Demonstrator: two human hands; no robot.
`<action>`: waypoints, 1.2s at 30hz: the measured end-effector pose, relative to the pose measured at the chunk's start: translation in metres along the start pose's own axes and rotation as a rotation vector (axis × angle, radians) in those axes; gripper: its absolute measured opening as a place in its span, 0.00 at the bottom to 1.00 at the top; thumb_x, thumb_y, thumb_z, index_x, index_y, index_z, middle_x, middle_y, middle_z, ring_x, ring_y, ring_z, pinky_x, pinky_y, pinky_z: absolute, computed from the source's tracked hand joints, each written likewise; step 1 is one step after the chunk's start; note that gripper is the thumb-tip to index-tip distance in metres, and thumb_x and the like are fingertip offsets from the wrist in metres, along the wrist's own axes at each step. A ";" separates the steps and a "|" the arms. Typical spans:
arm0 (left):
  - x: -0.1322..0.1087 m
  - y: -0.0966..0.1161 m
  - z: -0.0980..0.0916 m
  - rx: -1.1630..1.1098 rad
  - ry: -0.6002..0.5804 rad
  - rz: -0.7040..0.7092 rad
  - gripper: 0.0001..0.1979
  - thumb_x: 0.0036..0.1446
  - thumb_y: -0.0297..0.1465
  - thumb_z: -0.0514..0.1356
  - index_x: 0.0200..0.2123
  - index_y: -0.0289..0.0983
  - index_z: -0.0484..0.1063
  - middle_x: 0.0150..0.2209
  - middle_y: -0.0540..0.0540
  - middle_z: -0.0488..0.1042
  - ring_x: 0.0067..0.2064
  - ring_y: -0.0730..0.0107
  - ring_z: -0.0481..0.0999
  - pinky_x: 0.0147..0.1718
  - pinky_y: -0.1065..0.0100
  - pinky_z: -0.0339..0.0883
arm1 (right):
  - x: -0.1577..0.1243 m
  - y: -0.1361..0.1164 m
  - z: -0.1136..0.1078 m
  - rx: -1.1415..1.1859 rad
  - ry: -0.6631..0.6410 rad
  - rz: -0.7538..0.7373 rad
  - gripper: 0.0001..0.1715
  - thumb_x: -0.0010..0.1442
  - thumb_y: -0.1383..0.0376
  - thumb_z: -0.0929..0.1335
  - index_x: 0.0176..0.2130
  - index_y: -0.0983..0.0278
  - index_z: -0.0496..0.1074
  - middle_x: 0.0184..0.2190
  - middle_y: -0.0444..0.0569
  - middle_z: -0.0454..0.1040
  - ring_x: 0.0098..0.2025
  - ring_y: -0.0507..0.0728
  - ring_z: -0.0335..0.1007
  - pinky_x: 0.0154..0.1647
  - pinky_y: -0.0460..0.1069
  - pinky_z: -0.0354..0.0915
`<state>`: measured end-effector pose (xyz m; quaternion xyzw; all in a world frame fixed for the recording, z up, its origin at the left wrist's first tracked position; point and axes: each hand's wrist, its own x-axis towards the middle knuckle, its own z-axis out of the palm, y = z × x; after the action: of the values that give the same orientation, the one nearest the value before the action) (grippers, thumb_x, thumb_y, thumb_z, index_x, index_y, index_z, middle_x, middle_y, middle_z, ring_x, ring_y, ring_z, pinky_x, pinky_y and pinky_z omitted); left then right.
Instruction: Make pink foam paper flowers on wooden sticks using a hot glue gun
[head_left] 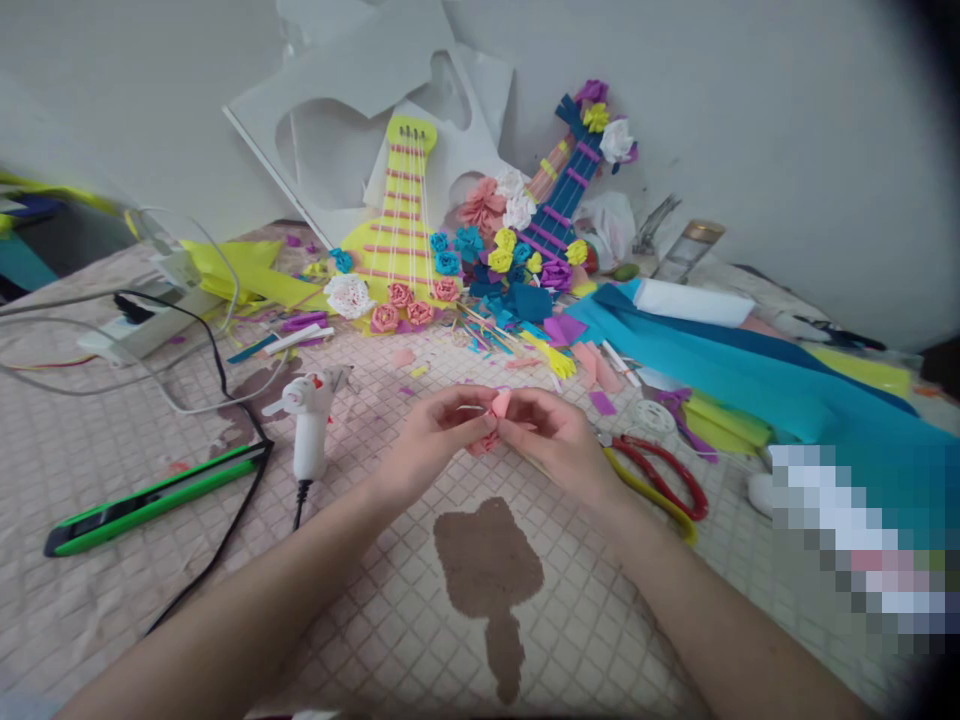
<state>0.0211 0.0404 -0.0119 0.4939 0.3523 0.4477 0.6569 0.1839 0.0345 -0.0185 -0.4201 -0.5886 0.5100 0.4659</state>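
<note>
Above the middle of the table, a small pink crepe paper flower (481,443) is pinched between the fingertips of both hands. My left hand (442,425) grips it from the left, with thumb and forefinger closed. From the right, my right hand (553,432) has its thumb and forefinger on a pink petal (501,404) at the top. Fingers partly cover the flower. A white hot glue gun (311,440) stands upright left of my left hand. Scissors (660,475) with red and yellow handles lie beside my right wrist, partly hidden by it.
A green utility knife (157,500) and black cord lie on the left, near a white power strip (142,325). Behind stand a yellow paper guitar (405,235) and a blue one (574,195) with flowers. Teal paper (720,350) spreads across the right; paper scraps litter the back.
</note>
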 end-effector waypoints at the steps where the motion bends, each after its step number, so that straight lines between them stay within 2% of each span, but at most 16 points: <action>1: -0.001 0.001 0.001 0.016 -0.007 0.008 0.11 0.48 0.30 0.64 0.37 0.34 0.73 0.32 0.48 0.73 0.30 0.75 0.70 0.28 0.73 0.62 | 0.000 0.000 0.000 0.010 0.006 0.000 0.11 0.50 0.60 0.72 0.34 0.62 0.71 0.33 0.45 0.73 0.35 0.53 0.71 0.37 0.49 0.67; 7: -0.005 0.005 0.002 0.085 -0.005 0.024 0.11 0.51 0.30 0.63 0.40 0.35 0.72 0.39 0.44 0.74 0.38 0.70 0.72 0.36 0.69 0.65 | -0.001 0.000 -0.001 -0.019 -0.002 -0.059 0.13 0.50 0.62 0.72 0.37 0.60 0.69 0.35 0.46 0.73 0.38 0.54 0.71 0.39 0.50 0.68; 10: -0.007 0.004 0.002 0.072 0.003 0.075 0.10 0.51 0.30 0.63 0.39 0.36 0.72 0.39 0.45 0.74 0.41 0.68 0.73 0.41 0.66 0.66 | -0.002 0.000 -0.001 -0.097 0.035 -0.164 0.14 0.50 0.63 0.72 0.39 0.59 0.70 0.35 0.46 0.72 0.38 0.54 0.70 0.40 0.51 0.67; 13: -0.007 0.003 0.003 0.050 0.009 0.156 0.10 0.50 0.28 0.64 0.37 0.36 0.73 0.38 0.46 0.74 0.41 0.69 0.73 0.43 0.66 0.65 | -0.003 -0.002 0.000 -0.195 0.075 -0.288 0.10 0.51 0.64 0.72 0.36 0.60 0.71 0.34 0.46 0.71 0.38 0.54 0.69 0.41 0.51 0.66; 17: -0.008 0.002 0.004 0.044 -0.011 0.230 0.10 0.50 0.27 0.64 0.38 0.38 0.73 0.38 0.47 0.73 0.41 0.69 0.73 0.42 0.67 0.66 | -0.004 -0.004 0.000 -0.292 0.116 -0.433 0.08 0.52 0.65 0.72 0.34 0.59 0.70 0.33 0.46 0.70 0.38 0.55 0.68 0.41 0.53 0.65; 22: -0.010 0.004 0.002 0.223 -0.071 0.477 0.08 0.51 0.24 0.61 0.37 0.37 0.74 0.37 0.44 0.71 0.42 0.66 0.71 0.43 0.64 0.66 | -0.006 -0.006 -0.001 -0.382 0.166 -0.663 0.10 0.50 0.69 0.72 0.33 0.58 0.69 0.33 0.46 0.69 0.37 0.55 0.68 0.38 0.52 0.66; 26: -0.014 0.008 0.000 0.308 -0.177 0.635 0.12 0.50 0.20 0.60 0.37 0.38 0.73 0.39 0.43 0.69 0.42 0.64 0.71 0.44 0.60 0.67 | -0.014 -0.014 -0.003 -0.543 0.126 -0.803 0.13 0.50 0.71 0.72 0.35 0.57 0.68 0.34 0.46 0.70 0.36 0.54 0.69 0.35 0.52 0.67; 30: -0.015 0.009 -0.001 0.293 -0.218 0.628 0.09 0.50 0.20 0.60 0.34 0.37 0.72 0.38 0.43 0.69 0.41 0.64 0.71 0.42 0.60 0.67 | -0.017 -0.021 -0.002 -0.537 0.073 -0.790 0.12 0.50 0.70 0.71 0.32 0.58 0.66 0.35 0.47 0.70 0.36 0.55 0.69 0.36 0.52 0.67; 36: -0.012 0.004 -0.001 0.169 -0.201 0.429 0.03 0.54 0.23 0.59 0.33 0.37 0.70 0.37 0.44 0.68 0.40 0.67 0.70 0.41 0.64 0.67 | -0.010 -0.018 -0.002 -0.359 -0.007 -0.596 0.10 0.51 0.68 0.70 0.28 0.60 0.63 0.33 0.46 0.67 0.36 0.54 0.67 0.37 0.52 0.66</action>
<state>0.0154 0.0301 -0.0082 0.6528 0.2084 0.4942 0.5350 0.1877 0.0231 -0.0013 -0.3032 -0.7674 0.2414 0.5108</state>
